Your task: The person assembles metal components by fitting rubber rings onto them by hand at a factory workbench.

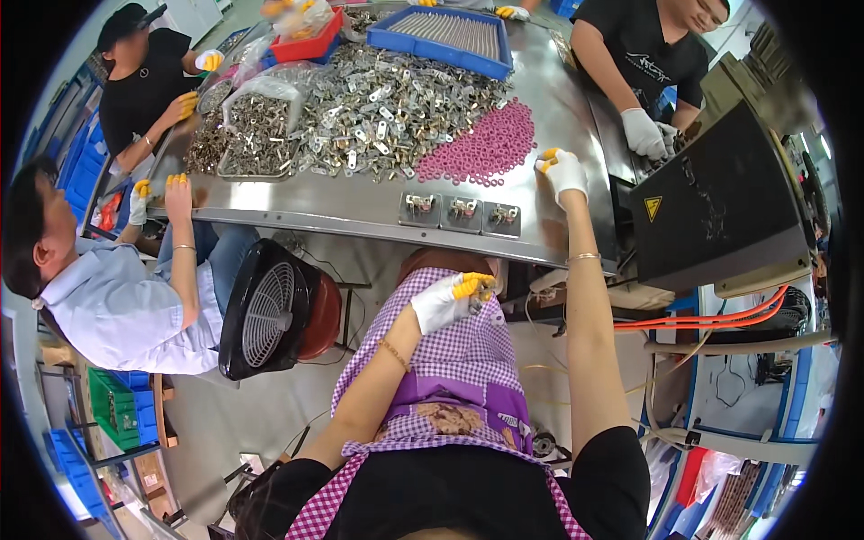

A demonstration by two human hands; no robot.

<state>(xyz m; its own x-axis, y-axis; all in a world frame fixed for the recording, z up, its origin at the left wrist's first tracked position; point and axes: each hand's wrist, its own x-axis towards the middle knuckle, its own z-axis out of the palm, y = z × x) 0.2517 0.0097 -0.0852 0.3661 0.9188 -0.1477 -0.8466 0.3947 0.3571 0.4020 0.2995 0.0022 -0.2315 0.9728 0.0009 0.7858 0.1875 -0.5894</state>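
My left hand (pixel 450 301), in a white glove with yellow fingertips, is held over my lap in front of the table edge. Its fingers are closed around a small metal part (pixel 487 290), mostly hidden by them. Over the table to the right is my right hand (pixel 565 173), gloved the same way, its fingers drawn together. Whatever they may pinch is too small to make out. Just left of it spreads a heap of pink rings (pixel 486 144). Three square metal fixtures (pixel 463 213) with small parts on them stand in a row at the table's front edge.
Loose metal parts (pixel 378 103) cover the table's middle, with a blue tray (pixel 441 40) and red bin (pixel 306 40) behind. Co-workers sit left and stand far right. A black machine housing (pixel 720 198) stands right; a black fan (pixel 270 310) is below the table, left.
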